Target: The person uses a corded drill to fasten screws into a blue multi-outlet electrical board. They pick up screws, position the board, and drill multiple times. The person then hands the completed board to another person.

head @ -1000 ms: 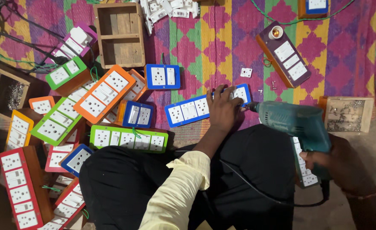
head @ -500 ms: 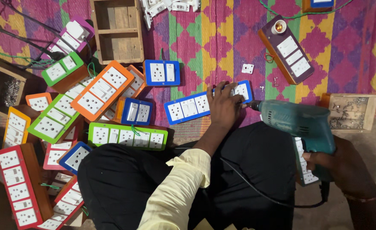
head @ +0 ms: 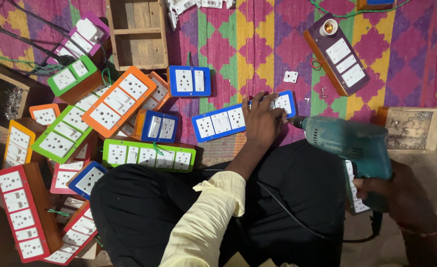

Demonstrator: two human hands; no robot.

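Nearest, right hand clamped on teal electric drill, long axis level, bit pointing left at long blue-framed white switch board lying crosswise on patterned rug; left hand pressed flat on it.

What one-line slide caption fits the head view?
Left hand presses a long blue-framed switchboard on the patterned mat while the right hand aims a teal electric drill at it.

Switchboards crowd the left; bare mat between crate and purple board.
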